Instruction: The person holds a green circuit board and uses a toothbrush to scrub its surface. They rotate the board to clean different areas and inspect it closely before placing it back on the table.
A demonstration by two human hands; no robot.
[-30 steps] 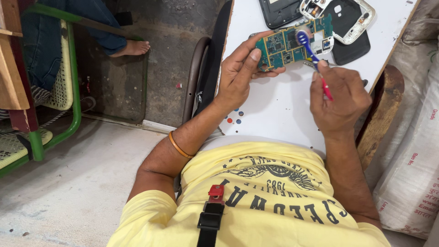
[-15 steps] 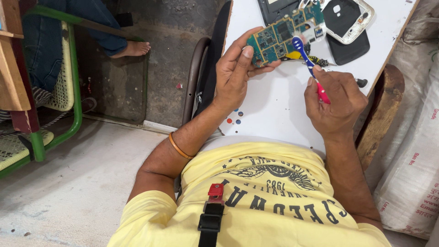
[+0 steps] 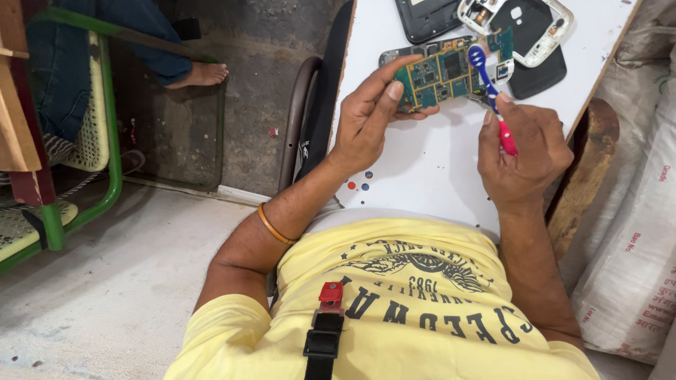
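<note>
Desk [image 3: 429,176]: white top, bearing the loose parts and serving as landmark; a person in a yellow shirt sits at its near edge, forearms reaching over it.
Dark phone body [image 3: 426,15]: at the desk's far edge, partly out of view.
White phone frame [image 3: 556,21]: beside it at the far edge, lying on a black back cover [image 3: 539,70]; apparently set aside from the work.
Left hand [image 3: 366,119]: raised above the desk's left side, fingers and thumb closed on the green circuit board [image 3: 451,69], component face tilted up, seemingly for brush access.
Right hand [image 3: 524,151]: above the desk's right side, fist closed round a toothbrush [image 3: 491,88]; blue head resting on the board.
</note>
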